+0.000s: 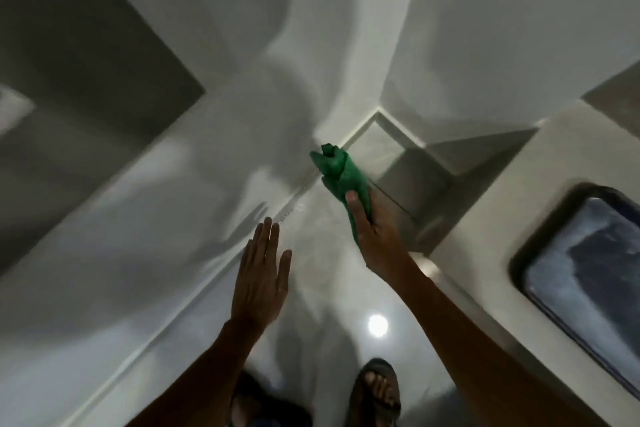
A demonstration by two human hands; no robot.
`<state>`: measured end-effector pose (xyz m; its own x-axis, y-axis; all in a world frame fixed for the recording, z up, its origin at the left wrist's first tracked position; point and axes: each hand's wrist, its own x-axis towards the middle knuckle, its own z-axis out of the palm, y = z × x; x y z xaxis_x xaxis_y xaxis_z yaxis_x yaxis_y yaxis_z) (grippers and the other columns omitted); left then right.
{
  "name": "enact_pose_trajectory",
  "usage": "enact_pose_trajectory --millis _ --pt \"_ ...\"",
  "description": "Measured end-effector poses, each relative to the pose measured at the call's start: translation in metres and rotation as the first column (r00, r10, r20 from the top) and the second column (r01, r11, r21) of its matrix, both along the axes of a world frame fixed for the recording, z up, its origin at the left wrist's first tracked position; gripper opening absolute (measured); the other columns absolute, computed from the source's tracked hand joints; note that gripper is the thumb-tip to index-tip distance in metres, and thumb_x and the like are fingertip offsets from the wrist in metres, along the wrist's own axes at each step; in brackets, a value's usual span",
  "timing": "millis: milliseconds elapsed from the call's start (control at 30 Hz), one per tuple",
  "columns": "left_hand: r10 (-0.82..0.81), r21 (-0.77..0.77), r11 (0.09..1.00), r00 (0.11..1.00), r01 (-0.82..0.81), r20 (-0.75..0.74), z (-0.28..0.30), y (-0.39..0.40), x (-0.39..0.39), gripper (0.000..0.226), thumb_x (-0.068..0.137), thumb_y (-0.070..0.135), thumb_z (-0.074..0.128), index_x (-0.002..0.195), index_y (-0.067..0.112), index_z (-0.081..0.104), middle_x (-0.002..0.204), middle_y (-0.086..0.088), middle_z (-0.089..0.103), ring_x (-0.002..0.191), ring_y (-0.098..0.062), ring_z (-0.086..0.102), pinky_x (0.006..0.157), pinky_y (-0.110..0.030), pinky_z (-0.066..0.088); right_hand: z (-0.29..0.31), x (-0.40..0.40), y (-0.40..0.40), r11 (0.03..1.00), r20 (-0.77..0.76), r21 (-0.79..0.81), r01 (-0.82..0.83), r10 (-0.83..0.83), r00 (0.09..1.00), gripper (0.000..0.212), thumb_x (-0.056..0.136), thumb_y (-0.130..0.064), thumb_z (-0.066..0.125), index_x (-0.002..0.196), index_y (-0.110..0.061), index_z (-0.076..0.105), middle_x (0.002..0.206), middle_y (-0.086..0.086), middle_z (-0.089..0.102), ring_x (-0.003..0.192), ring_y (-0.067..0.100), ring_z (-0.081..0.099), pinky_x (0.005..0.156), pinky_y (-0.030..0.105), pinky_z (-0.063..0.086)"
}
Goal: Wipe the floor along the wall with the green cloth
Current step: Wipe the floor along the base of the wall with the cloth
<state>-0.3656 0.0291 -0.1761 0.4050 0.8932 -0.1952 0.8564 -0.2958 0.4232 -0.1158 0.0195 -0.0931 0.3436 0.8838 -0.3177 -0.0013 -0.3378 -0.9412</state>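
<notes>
A green cloth (337,172) hangs crumpled from my right hand (375,236), which grips its lower end with the thumb on top. The cloth dangles above the glossy pale floor (311,288), close to the corner where the white wall (138,218) meets a recess. My left hand (261,274) is flat, fingers together and stretched out, holding nothing, near the skirting at the foot of the wall. Both forearms reach in from the bottom of the view.
A white counter (485,236) with a dark-rimmed basin (585,288) stands on the right. My feet in sandals (375,392) stand on the floor at the bottom. A ceiling light reflects on the tile (377,324). The passage between wall and counter is narrow.
</notes>
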Motion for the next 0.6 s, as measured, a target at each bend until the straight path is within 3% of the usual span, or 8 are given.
enact_pose_trajectory --millis 100,233,367,500,533,600 --pt "0.085 -0.046 0.995 0.996 -0.084 0.02 -0.05 -0.012 -0.017 0.065 0.116 0.048 0.027 0.175 0.027 0.008 0.185 0.005 0.006 0.17 -0.006 0.0 0.137 -0.035 0.01 -0.062 -0.009 0.009 0.997 0.123 0.052 -0.056 0.049 0.991 0.027 0.115 -0.035 0.05 0.141 -0.037 0.057 0.128 -0.006 0.07 0.123 0.005 0.066 0.102 0.023 0.054" --pt "0.222 -0.09 0.972 0.973 -0.216 0.056 -0.107 -0.024 -0.026 0.07 0.113 0.059 0.021 0.174 0.025 0.014 0.183 0.006 0.009 0.17 -0.008 0.005 0.137 -0.035 0.013 -0.142 -0.01 0.025 0.973 0.384 0.077 -0.218 0.173 0.907 0.043 0.115 -0.042 0.048 0.153 -0.025 0.056 0.15 0.001 0.065 0.14 0.02 0.059 0.119 0.049 0.048" --pt "0.287 -0.064 0.957 0.957 -0.284 0.045 -0.174 -0.036 -0.046 0.067 0.114 0.055 0.025 0.174 0.023 0.02 0.182 0.005 0.015 0.169 -0.007 0.01 0.137 -0.037 0.019 -0.221 -0.017 0.041 0.815 0.731 0.024 -0.579 0.381 0.566 0.05 0.116 -0.047 0.037 0.159 -0.026 0.051 0.163 0.001 0.056 0.153 0.026 0.048 0.126 0.059 0.037" --pt "0.313 0.026 0.949 0.95 -0.313 0.021 -0.226 -0.047 -0.062 0.065 0.116 0.049 0.024 0.172 0.016 0.025 0.181 -0.001 0.021 0.169 -0.012 0.016 0.137 -0.04 0.018 -0.311 -0.043 0.052 0.556 0.83 -0.132 -0.821 0.515 0.215 0.055 0.114 -0.041 0.048 0.168 -0.039 0.035 0.176 -0.006 0.038 0.163 0.03 0.033 0.129 0.065 0.03" --pt "0.321 0.06 0.945 0.947 -0.322 0.025 -0.236 -0.049 -0.067 0.066 0.117 0.048 0.023 0.171 0.01 0.027 0.18 -0.007 0.025 0.167 -0.017 0.021 0.136 -0.038 0.016 -0.328 -0.051 0.052 0.51 0.834 -0.158 -0.846 0.527 0.162 0.06 0.114 -0.042 0.052 0.169 -0.042 0.029 0.179 -0.006 0.031 0.166 0.029 0.027 0.129 0.067 0.027" --pt "0.344 0.129 0.93 0.938 -0.346 0.037 -0.255 -0.049 -0.077 0.069 0.117 0.046 0.023 0.168 0.001 0.031 0.177 -0.014 0.03 0.163 -0.024 0.028 0.137 -0.034 0.012 -0.35 -0.06 0.05 0.485 0.858 -0.122 -0.866 0.49 0.154 0.065 0.112 -0.052 0.055 0.17 -0.039 0.031 0.18 -0.003 0.029 0.168 0.029 0.022 0.129 0.069 0.024"
